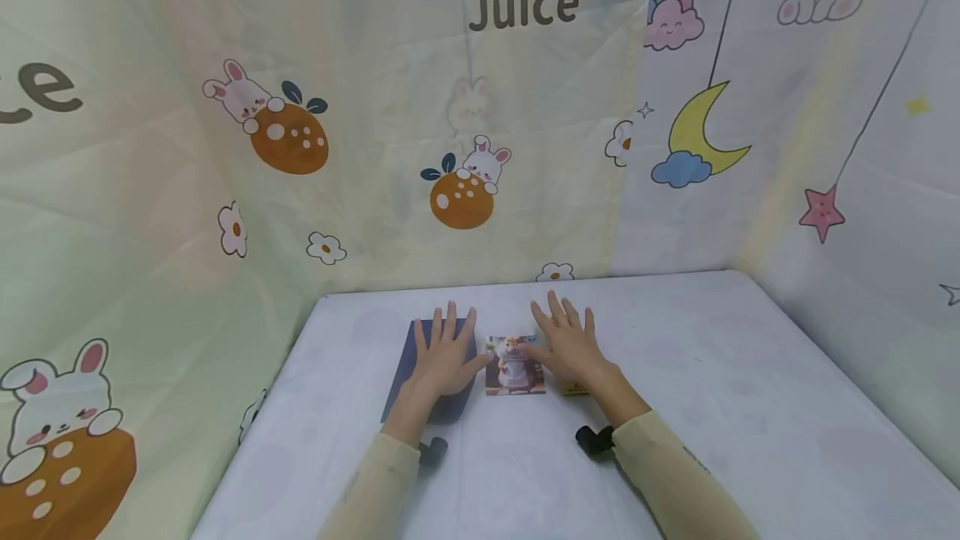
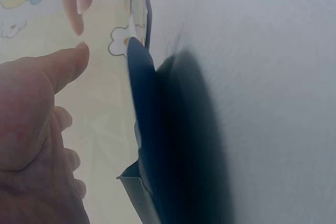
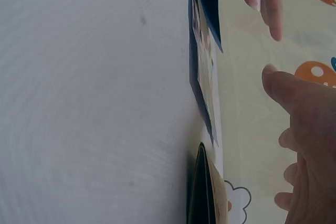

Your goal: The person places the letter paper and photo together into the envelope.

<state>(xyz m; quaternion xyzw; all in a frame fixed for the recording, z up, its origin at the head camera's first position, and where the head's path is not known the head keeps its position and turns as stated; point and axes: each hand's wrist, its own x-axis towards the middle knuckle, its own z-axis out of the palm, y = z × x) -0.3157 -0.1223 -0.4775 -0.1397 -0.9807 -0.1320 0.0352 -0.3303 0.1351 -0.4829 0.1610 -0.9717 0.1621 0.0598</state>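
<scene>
Picture card (image 1: 516,375) between sheet (image 1: 450,407) at left and another item (image 1: 574,389) at right, all on table (image 1: 720,382), curtain (image 1: 375,90) behind

pale cloth walls (image 1: 375,40) | prints: rabbits (image 1: 246,98), yellow moon (image 1: 688,125), pink star (image 1: 822,212) | white table (image 1: 735,382)

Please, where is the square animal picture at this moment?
In the head view, the square animal picture lies on the white table, between the flat dark blue item on its left and the right hand.
</scene>
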